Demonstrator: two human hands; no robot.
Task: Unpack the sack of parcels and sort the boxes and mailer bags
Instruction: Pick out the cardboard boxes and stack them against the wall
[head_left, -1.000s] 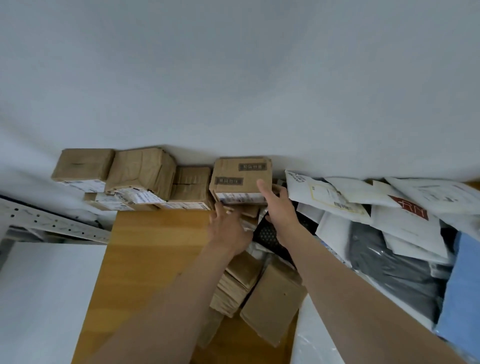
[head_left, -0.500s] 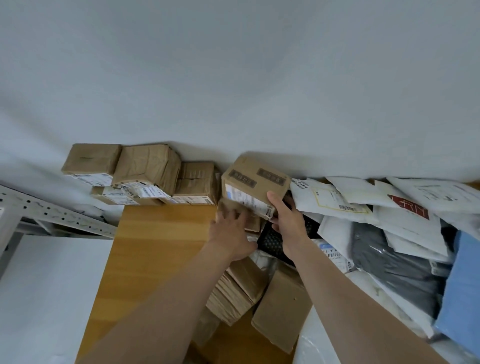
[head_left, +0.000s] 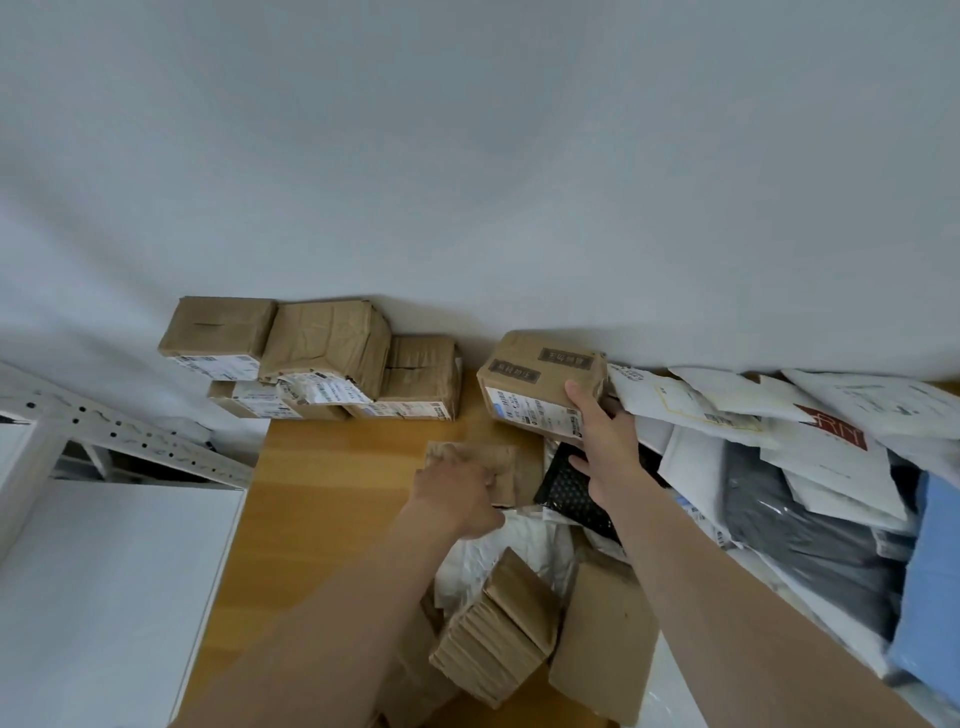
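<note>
My right hand (head_left: 605, 447) grips the near right corner of a brown cardboard box (head_left: 535, 382) with dark tape labels, held at the back of the wooden table (head_left: 332, 478) by the wall. My left hand (head_left: 457, 496) holds a small flat brown box (head_left: 491, 460) just in front of it. A stack of taped brown boxes (head_left: 322, 358) sits against the wall at the left. White, grey and black mailer bags (head_left: 779, 441) lie heaped at the right. More brown boxes (head_left: 509, 629) lie near me between my forearms.
A white perforated metal shelf frame (head_left: 119, 436) and a white surface (head_left: 104, 587) stand left of the table. A black bubble mailer (head_left: 566, 491) lies under my right wrist. A blue bag (head_left: 930, 587) sits at the far right edge.
My right hand has shifted the labelled box to the right, away from the stack. My left hand has drawn back towards me with the small flat box, opening a gap of bare table.
</note>
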